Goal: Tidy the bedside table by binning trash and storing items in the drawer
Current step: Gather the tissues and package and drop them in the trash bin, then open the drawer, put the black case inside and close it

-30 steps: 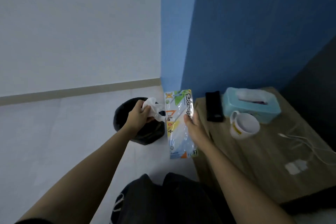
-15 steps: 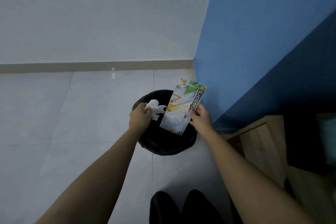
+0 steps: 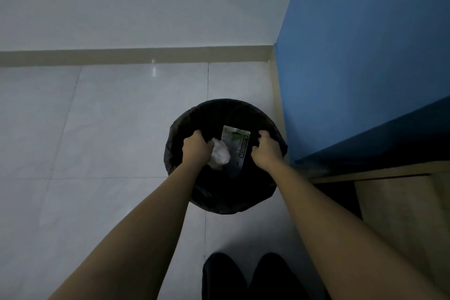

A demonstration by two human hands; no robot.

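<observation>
Over the black bin (image 3: 194, 192), letting go of trash: left hand (image 3: 196, 151) loosely curled beside the crumpled tissue (image 3: 220, 154), right hand (image 3: 266, 150) half-spread, empty, scissors packet (image 3: 237, 143) dropping inside.

Only one bit of print shows: the flat clear-and-green plastic scissors package (image 3: 235, 147), down inside the round black bin (image 3: 219, 204) between the left hand (image 3: 196, 147) and right hand (image 3: 266, 151). White block letters run along its right edge, nearest the right hand, seemingly "scissors", dim and partly blurred. Nothing else is legible.
</observation>
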